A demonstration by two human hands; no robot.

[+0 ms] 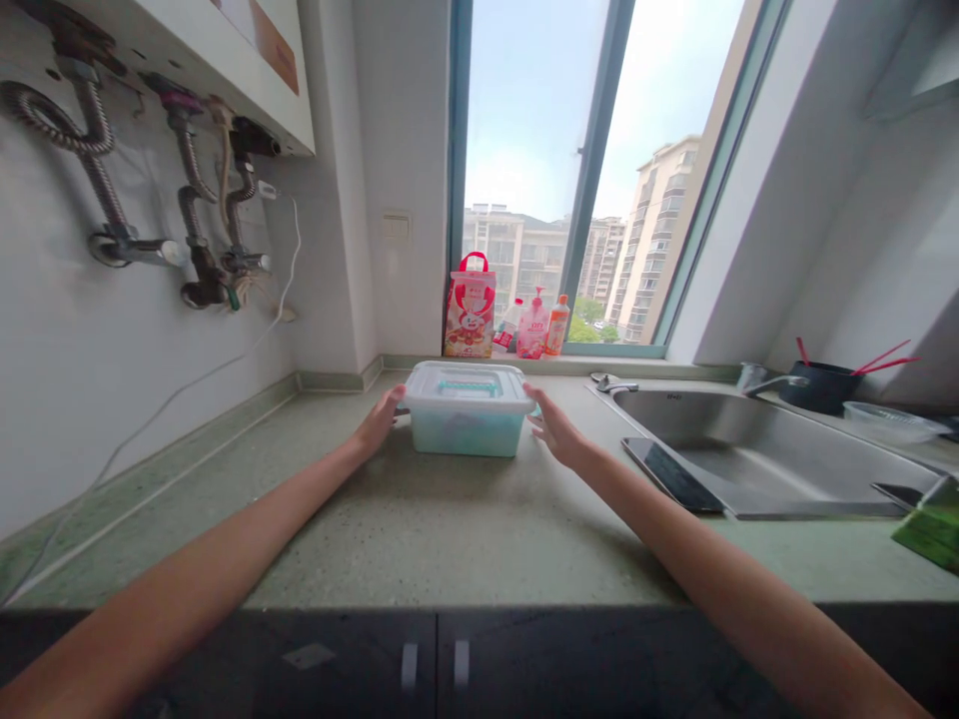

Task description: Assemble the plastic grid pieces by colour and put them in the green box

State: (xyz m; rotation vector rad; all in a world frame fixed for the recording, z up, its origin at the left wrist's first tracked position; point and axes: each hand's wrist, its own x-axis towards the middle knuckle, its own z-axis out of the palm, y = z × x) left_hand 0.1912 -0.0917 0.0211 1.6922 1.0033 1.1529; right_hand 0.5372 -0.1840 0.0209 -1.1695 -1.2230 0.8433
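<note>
on counter (450, 519) by window: left hand (379, 419) and right hand (554, 427) open, flat against sides of lidded box (466, 419); palm-only squeeze may slip, box could drop

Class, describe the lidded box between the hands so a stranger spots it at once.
From the tall window, drop to the green countertop left of the sink. Between the left hand and right hand sits a translucent box, alone there in having a pale lid with teal handle.

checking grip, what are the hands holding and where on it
The lidded plastic box, by its two ends: left hand on the left end, right hand open against the right end; it sits on the counter.
</note>
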